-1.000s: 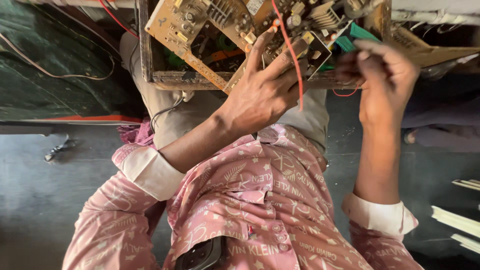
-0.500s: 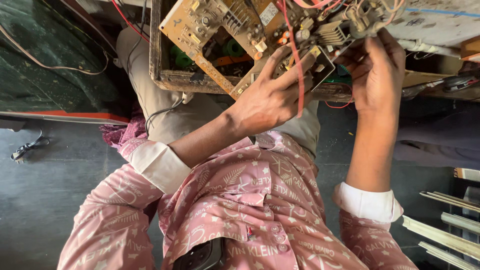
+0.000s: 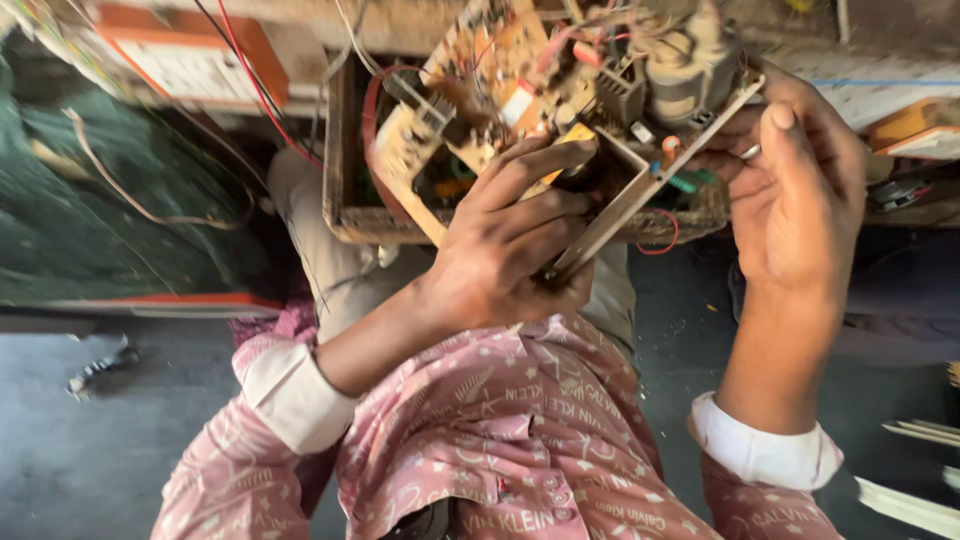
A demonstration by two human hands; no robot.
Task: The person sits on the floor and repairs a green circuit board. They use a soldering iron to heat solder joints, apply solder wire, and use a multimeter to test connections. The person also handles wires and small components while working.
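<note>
A tan circuit board (image 3: 500, 90), crowded with components, a grey transformer (image 3: 690, 65) and loose wires, is held up in front of me over a wooden tray (image 3: 345, 215). My left hand (image 3: 500, 250) grips the board's lower edge, its fingers spread over the component side. On the board's right corner, my right hand (image 3: 800, 190) is closed, thumb pointing up beside the pale frame strip (image 3: 650, 190). Both arms wear pink patterned sleeves with white cuffs.
Red and black wires (image 3: 240, 70) run down from an orange and white box (image 3: 190, 60) at the upper left. Green cloth (image 3: 100, 220) lies at the left. A small metal part (image 3: 100, 365) sits on the grey floor. White strips (image 3: 915, 500) lie at the lower right.
The board has come closer and turned, and now sits between both hands. The red wire that crossed my left hand is gone from it. My right hand has moved to the board's right corner.
</note>
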